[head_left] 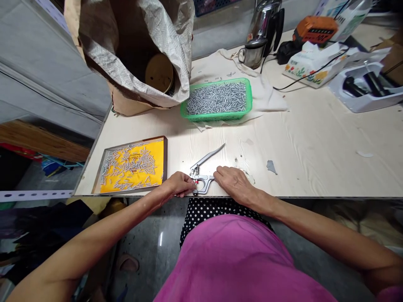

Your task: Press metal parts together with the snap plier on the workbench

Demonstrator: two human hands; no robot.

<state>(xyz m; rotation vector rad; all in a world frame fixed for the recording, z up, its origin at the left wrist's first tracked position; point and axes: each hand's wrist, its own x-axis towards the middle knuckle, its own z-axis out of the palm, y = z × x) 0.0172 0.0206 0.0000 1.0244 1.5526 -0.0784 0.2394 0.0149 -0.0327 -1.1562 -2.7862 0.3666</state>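
Note:
A metal hand press plier [204, 173] lies at the near edge of the pale wooden table [315, 151], its long handle pointing up and to the right. My left hand [180, 183] pinches at the tool's jaw end on the left, fingers closed on something too small to make out. My right hand [233, 180] rests curled on the tool's lower body, holding it against the table. A yellow tray [157, 144] with several small metal pieces lies to the left. Farther back stands a green basket [248, 90] full of the same metal pieces.
A large open sack [176, 54] with a round container inside stands at the back left. At the back right are a steel kettle [261, 33], an orange device [315, 29], a tissue pack [310, 63], cables and a white tool holder [368, 90]. A cloth lies under the basket.

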